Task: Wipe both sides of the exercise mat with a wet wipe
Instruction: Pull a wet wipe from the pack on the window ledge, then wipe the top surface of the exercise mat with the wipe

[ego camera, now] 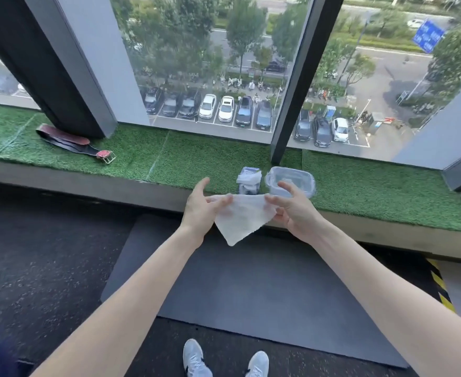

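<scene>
A white wet wipe (241, 217) hangs spread in the air between my two hands, its lower corner pointing down. My left hand (200, 206) pinches its left top corner, and my right hand (294, 209) pinches its right top corner. Below them the dark grey exercise mat (264, 292) lies flat on the black floor, one end against the sill. Behind the wipe, a wet wipe pack (248, 179) stands on the green turf sill.
A clear lidded plastic box (294, 180) sits beside the wipe pack on the turf-covered window sill (169, 156). A dark leather belt with a red buckle end (74, 142) lies on the sill at left. Yellow-black hazard tape (440, 287) marks the floor at right. My shoes (224, 360) stand at the mat's near edge.
</scene>
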{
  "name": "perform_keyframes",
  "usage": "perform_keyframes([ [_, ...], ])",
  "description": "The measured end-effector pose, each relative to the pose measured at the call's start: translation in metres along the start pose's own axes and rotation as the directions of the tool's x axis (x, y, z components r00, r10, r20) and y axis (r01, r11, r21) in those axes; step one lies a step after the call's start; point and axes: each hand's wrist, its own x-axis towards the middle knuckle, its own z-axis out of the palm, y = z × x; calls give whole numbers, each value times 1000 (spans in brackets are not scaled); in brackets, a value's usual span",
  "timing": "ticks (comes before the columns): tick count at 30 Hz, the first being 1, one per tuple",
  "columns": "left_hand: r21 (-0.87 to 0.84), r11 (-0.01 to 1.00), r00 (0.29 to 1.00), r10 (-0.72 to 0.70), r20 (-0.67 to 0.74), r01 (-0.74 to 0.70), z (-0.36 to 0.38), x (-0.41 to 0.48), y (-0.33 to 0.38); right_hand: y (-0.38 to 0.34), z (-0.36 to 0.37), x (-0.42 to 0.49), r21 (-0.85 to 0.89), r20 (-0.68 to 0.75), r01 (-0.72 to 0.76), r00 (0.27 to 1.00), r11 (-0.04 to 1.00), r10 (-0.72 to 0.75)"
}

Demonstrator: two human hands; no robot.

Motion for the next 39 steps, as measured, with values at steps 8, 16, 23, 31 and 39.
perform_keyframes([
  [8,-126,992,990,15,-142,-34,-67,2,-18,25,76,34,-302,362,66,931,951,50],
  [16,95,983,988,156,22,-157,-71,15,20,-31,77,11,-543,197,188,976,819,-94],
  [23,335,906,964,261,41,-259,-51,28,46,-51,71,9,-602,84,202,978,772,-190],
  [31,423,902,979,152,-137,-81,-85,50,-35,19,110,105,-821,347,393,920,415,-184],
  [39,514,852,961,53,-272,99,-122,80,-204,193,115,228,-738,660,641,750,210,34],
])
